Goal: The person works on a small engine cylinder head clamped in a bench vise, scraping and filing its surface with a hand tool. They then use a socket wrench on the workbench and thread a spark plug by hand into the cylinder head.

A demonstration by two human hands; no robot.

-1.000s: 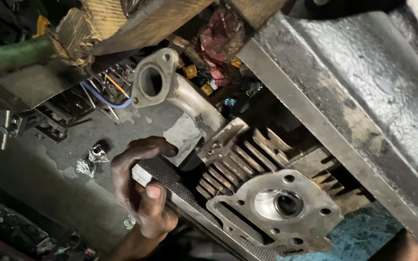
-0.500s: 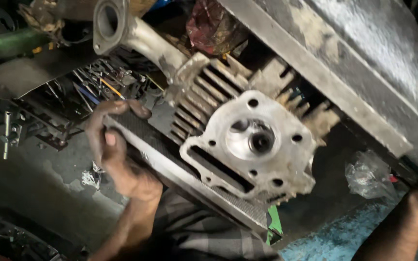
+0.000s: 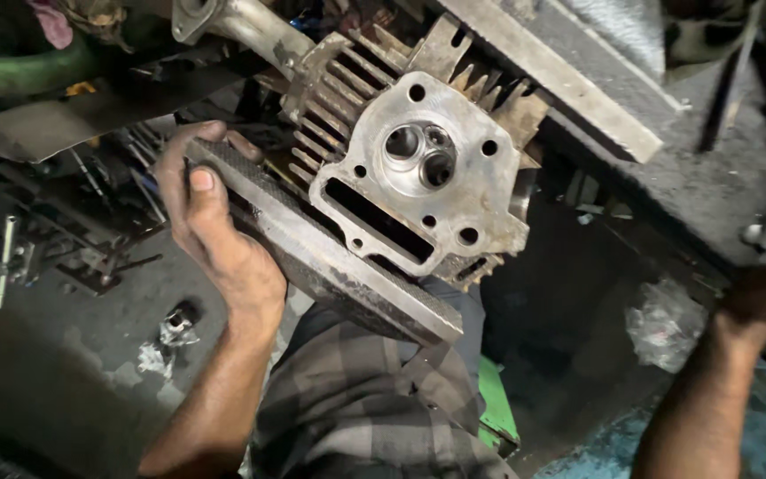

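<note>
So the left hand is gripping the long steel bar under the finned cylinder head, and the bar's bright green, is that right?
Not quite. The left hand does grip the long bar under the finned cylinder head, but the head view shows the bar as grey, worn metal, not bright green.

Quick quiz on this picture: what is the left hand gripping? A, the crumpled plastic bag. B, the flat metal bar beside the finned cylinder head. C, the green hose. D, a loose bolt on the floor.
B: the left hand wraps its fingers over the upper end of the metal bar, which lies along the edge of the cylinder head.
</note>
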